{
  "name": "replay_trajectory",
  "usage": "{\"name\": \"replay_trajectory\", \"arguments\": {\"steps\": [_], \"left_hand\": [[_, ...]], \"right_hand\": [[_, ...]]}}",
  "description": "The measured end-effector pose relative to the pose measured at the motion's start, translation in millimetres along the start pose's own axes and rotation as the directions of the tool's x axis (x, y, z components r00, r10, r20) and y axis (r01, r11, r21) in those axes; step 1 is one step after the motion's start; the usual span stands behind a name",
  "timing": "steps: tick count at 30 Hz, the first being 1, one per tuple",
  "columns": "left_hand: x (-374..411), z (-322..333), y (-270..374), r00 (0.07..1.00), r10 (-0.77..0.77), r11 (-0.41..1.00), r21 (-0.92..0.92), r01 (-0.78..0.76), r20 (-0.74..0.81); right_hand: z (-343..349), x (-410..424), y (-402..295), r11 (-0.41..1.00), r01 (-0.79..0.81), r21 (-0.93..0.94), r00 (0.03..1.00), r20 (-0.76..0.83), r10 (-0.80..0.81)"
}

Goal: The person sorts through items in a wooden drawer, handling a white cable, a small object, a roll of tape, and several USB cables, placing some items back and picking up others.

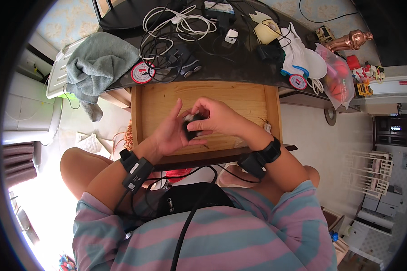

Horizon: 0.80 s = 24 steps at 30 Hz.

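Note:
Over an open wooden drawer (207, 93), my left hand (168, 133) cradles a small dark object (191, 130) with its palm turned up and its thumb raised. Fingers of my right hand (215, 115) pinch the same object from above and the right. The object is blurred and partly covered, so its kind is unclear; a pale patch shows at its upper edge. In the drawer's right side sits a small white bundle (267, 128).
Behind the drawer, a dark tabletop (220, 71) bears tangled cables (176, 20), a white charger (231, 36), white work gloves (295, 50) and a plastic bag (337, 76). A grey towel (95, 62) hangs over its left edge. Cables run from my wrist straps.

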<state>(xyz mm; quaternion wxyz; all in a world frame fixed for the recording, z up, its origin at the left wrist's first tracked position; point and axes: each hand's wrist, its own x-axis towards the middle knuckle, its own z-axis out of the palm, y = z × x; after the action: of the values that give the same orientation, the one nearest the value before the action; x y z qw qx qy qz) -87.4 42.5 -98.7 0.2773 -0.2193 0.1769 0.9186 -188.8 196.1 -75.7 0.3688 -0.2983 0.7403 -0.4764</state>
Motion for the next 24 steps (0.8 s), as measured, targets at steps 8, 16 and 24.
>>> {"name": "replay_trajectory", "arguments": {"steps": [8, 16, 24], "left_hand": [[-7.3, -27.4, 21.0, 0.999, 0.040, 0.988, -0.148, -0.035, 0.036], [-12.7, -22.7, 18.6, 0.969, 0.124, 0.992, 0.005, -0.126, -0.214], [-8.1, -0.8, -0.8, 0.995, -0.096, 0.995, -0.022, 0.096, 0.014]], "right_hand": [[-40.7, 16.3, 42.8, 0.893, 0.241, -0.379, 0.971, 0.097, -0.220], [-25.2, 20.5, 77.4, 0.815, 0.005, -0.579, 0.984, 0.147, 0.098], [-46.9, -32.4, 1.3, 0.980, 0.061, 0.192, 0.997, 0.042, -0.071]]}}
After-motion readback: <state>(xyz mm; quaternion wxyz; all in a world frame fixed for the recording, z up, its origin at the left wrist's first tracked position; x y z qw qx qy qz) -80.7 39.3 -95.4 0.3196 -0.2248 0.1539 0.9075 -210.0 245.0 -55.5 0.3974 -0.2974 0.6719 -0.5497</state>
